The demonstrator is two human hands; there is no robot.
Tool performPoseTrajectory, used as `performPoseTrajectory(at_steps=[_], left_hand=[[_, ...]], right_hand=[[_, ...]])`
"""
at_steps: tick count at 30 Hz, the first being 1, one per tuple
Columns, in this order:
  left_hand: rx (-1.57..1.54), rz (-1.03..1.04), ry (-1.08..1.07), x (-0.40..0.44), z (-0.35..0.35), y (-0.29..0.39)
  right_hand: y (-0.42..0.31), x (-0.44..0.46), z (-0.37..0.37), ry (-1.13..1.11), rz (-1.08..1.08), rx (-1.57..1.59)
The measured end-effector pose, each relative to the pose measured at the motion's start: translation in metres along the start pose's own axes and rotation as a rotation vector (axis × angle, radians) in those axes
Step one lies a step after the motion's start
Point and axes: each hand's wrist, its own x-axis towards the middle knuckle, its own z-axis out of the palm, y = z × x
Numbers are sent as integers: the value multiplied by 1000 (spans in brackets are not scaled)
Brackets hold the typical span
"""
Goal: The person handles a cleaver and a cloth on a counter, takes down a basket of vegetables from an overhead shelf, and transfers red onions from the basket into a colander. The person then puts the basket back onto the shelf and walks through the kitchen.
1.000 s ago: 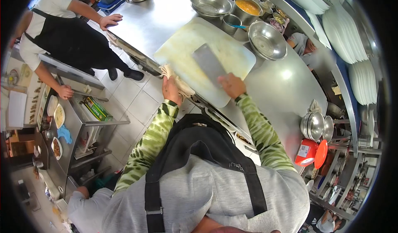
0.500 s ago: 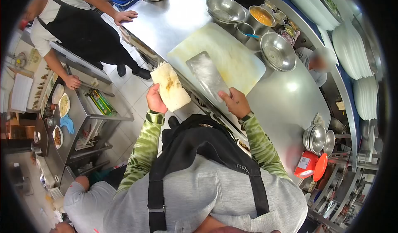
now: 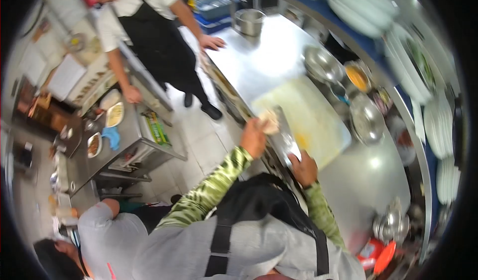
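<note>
My right hand (image 3: 304, 169) is closed round the handle of a cleaver (image 3: 286, 139), whose broad metal blade points away from me over the near edge of the cutting board (image 3: 322, 123). My left hand (image 3: 254, 139) grips a bunched, pale cloth (image 3: 269, 122) beside the upper part of the blade. Cloth and blade appear to touch, though blur hides the exact contact. Part of the cloth is covered by my fingers. The whitish board, stained yellow, lies on the steel table (image 3: 366, 173).
Metal bowls (image 3: 367, 118) and a container of orange food (image 3: 357, 77) line the table's far side. A co-worker in a black apron (image 3: 162, 46) leans at the left, one hand on the table. Another person in grey (image 3: 112, 235) is at lower left. Plates (image 3: 361, 6) fill a shelf.
My left hand has brought the cloth rightward to the cleaver blade, and the cloth is now bunched instead of laid out flat. The view has turned, shifting the surroundings.
</note>
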Motion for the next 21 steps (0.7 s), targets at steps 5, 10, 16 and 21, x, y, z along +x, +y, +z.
performPoseTrajectory(at_steps=[5,10,16,21], left_hand=[[25,-9,-73,1,-12,15],[42,39,-82,2,-18,10],[210,121,-118,-6,-11,-3],[122,44,68,-2,-30,-30]], right_hand=[[-8,1,-2,49,-27,-24],[-3,3,-2,72,-38,-15],[2,8,-6,28,-26,130],[-7,7,-20,18,48,177]])
